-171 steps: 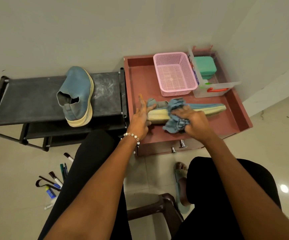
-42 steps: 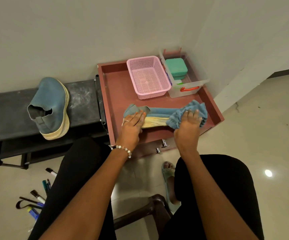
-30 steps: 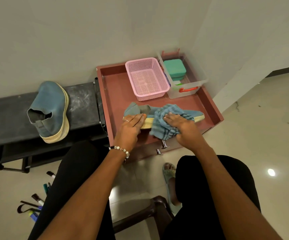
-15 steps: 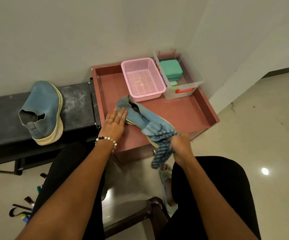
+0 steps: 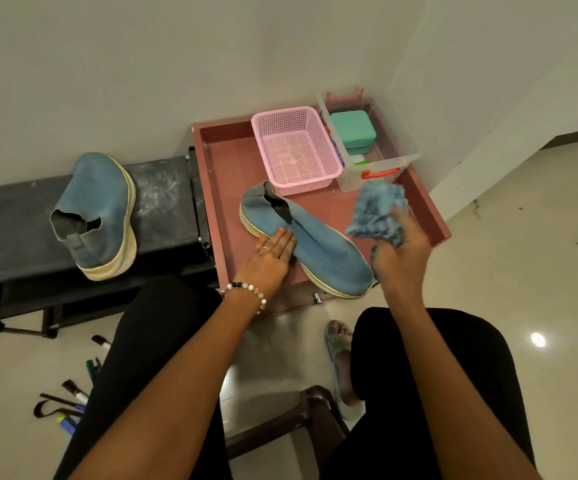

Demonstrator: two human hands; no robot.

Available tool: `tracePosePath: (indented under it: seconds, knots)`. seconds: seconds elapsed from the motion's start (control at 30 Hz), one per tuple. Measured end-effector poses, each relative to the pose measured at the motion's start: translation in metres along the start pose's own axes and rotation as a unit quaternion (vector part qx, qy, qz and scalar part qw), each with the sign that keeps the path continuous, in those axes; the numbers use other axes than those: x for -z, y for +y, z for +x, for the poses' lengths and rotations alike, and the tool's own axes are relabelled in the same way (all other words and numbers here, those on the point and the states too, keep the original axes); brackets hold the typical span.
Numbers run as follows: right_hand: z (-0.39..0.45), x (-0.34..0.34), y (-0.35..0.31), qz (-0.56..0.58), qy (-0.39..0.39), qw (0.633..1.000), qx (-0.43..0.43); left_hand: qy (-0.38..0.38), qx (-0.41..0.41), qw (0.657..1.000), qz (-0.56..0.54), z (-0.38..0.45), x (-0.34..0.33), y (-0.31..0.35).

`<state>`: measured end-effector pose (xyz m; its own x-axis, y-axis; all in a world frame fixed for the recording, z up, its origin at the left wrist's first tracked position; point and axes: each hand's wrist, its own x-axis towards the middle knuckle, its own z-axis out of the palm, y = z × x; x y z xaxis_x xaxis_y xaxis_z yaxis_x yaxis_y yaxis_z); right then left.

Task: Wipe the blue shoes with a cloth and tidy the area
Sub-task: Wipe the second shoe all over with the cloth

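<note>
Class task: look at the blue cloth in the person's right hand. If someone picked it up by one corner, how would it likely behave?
The blue cloth bunches in folds above the right hand, so it is probably floppy and would hang limp. It looks thin and light. Its rough weave seems unlikely to slip from the fingers.

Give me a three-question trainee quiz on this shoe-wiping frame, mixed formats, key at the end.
1. True or false: the right hand presses the cloth flat on the shoe on the tray.
2. Multiple choice: the left hand rests on A) the pink basket, B) the shoe on the tray, C) the shoe on the black rack.
3. Fill in: the green box sits inside the clear ____.

Key: 1 false, the cloth is held up beside the shoe; 2 B; 3 bin.
</note>
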<state>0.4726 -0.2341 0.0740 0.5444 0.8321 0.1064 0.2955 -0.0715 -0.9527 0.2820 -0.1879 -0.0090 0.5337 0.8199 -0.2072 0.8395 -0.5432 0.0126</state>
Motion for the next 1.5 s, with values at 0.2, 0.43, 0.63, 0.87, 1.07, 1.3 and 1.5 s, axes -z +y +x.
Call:
tracePosePath:
  seconds: [0.2,0.43,0.63,0.87,1.07,1.3,1.5]
  knots:
    - [-0.021,-0.027,0.056,-0.528,-0.408,0.686,0.289,-0.005,0.010,1.000,0.015,-0.002,0.007,0.000]
    - [-0.008,-0.047,0.046,-0.614,-0.455,0.580,0.283,-0.038,-0.020,0.999,0.009,0.000,0.002,-0.003]
    - [0.021,-0.063,0.046,-0.554,-0.476,0.609,0.309,-0.047,-0.026,0.998,0.019,0.001,0.012,-0.006]
    - [0.008,0.000,0.057,-0.492,-0.547,0.640,0.223,-0.048,0.022,0.998,-0.023,0.003,0.005,0.002]
    - [0.017,-0.059,0.056,-0.447,-0.509,0.697,0.235,-0.055,0.006,0.998,-0.012,0.002,0.003,0.004]
    - [0.024,-0.065,0.065,-0.423,-0.509,0.721,0.205,-0.074,0.015,0.997,0.006,0.003,0.012,0.002]
    - [0.023,0.004,0.071,-0.383,-0.579,0.700,0.168,-0.066,0.041,0.997,-0.022,0.003,0.004,0.009]
